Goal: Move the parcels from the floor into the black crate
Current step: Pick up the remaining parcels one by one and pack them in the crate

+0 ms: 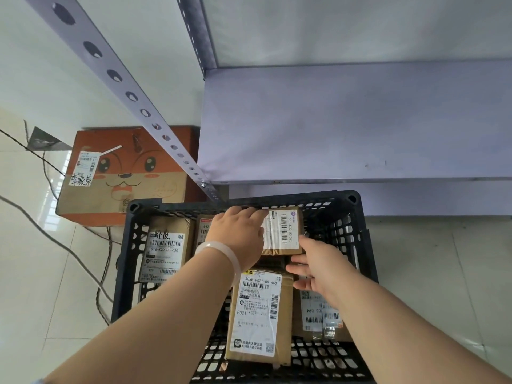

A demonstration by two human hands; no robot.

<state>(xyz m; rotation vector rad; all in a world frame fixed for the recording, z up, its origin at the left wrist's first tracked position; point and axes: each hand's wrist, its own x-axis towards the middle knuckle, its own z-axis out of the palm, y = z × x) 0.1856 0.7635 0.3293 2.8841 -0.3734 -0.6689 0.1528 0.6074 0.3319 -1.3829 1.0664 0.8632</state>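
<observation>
The black crate (pixel 357 234) stands on the floor below me with several brown labelled parcels inside. My left hand (pixel 235 234) grips the left edge of a small brown parcel (pixel 285 231) at the crate's far side. Just below that parcel's lower right corner, my right hand (pixel 318 267) hovers with fingers spread, touching or nearly touching it. A long parcel (pixel 259 314) lies in the middle, another (pixel 166 250) leans at the left wall, and one (pixel 318 314) lies under my right forearm. A further parcel (pixel 203 228) is mostly hidden behind my left hand.
A large orange cartoon-face carton (pixel 124 173) sits on the floor left of the crate. A grey metal shelf (pixel 346 120) with a perforated upright (pixel 133 95) overhangs the crate's far edge. Cables (pixel 55 239) run across the white tiled floor on the left.
</observation>
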